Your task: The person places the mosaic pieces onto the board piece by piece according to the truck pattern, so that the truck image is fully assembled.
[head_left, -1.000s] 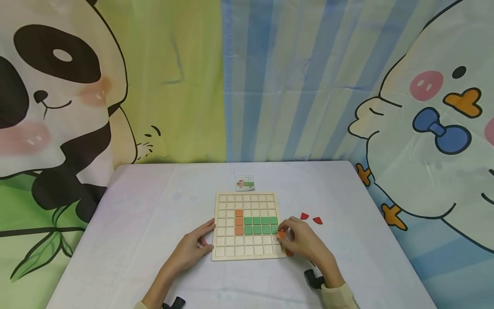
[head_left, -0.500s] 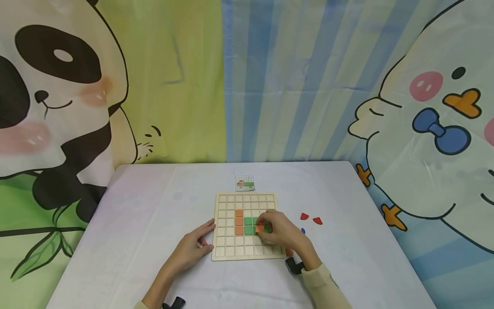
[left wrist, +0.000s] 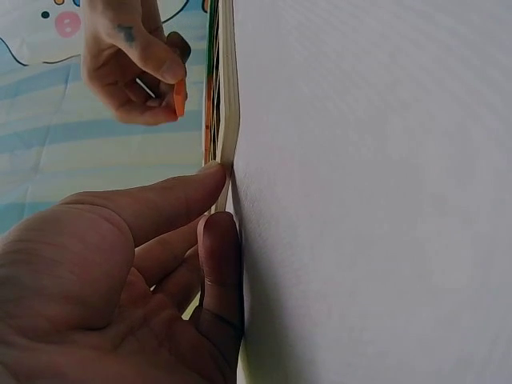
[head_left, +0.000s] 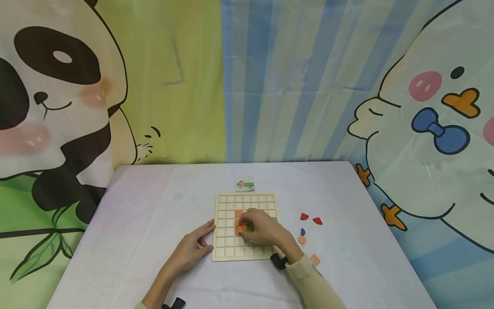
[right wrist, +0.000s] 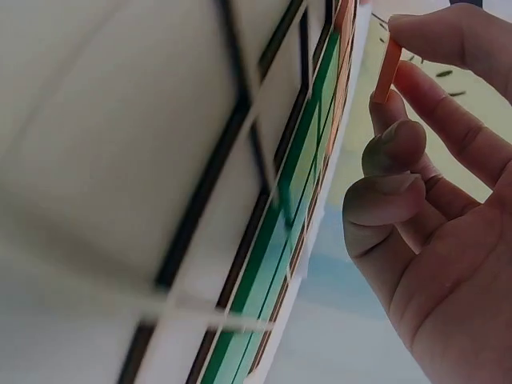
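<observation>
While the person's right grip (head_left: 261, 226) is pinching an orange tile (right wrist: 389, 70) just above the middle of the grid board (head_left: 227, 253), the left grip (head_left: 191, 246) is resting, thumb and finger spread, against the board's left edge. An early loosening of that pinch could, I'm thinking, be sending the tile down crooked, and a brushing knuckle could be dislodging the board's green tiles (right wrist: 300, 180). Which cell is lying below I can't fairly tell; the hand is hiding it. Right of the board, red pieces (head_left: 304, 216), a blue piece (head_left: 302, 232), an orange disc (head_left: 302, 240) and an orange square (head_left: 315, 259) are lying on the white worktop (head_left: 154, 206); beyond the board, a picture card (head_left: 245, 183) is lying and cartoon curtains (head_left: 254, 77) are hanging.
</observation>
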The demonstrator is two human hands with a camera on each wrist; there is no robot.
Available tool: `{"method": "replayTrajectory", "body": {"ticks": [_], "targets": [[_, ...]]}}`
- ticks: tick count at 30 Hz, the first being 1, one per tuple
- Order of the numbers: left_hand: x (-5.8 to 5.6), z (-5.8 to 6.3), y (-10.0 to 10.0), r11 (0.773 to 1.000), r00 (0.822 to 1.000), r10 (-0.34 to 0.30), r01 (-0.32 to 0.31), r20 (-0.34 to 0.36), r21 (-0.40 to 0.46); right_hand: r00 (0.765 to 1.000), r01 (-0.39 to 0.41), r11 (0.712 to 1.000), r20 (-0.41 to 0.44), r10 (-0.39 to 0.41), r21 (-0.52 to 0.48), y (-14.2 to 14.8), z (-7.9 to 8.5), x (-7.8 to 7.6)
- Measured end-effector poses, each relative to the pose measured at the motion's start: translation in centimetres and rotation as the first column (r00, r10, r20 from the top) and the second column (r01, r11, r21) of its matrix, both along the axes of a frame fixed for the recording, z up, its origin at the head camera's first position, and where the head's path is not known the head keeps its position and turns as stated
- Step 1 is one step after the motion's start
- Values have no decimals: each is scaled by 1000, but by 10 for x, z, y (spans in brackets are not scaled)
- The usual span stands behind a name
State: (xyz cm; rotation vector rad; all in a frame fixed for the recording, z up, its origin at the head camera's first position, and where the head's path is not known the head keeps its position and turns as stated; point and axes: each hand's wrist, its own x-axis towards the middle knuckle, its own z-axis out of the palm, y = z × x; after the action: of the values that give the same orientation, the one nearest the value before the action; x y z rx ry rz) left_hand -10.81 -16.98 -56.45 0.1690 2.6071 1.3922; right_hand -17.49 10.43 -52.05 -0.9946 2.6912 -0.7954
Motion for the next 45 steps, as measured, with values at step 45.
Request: {"method": "replayTrajectory", "body": {"ticks": [45], "targets": [[-1, 2, -3, 999, 1000, -19, 19, 13, 27, 995, -73, 989, -53, 80, 132, -38, -3, -1]]}}
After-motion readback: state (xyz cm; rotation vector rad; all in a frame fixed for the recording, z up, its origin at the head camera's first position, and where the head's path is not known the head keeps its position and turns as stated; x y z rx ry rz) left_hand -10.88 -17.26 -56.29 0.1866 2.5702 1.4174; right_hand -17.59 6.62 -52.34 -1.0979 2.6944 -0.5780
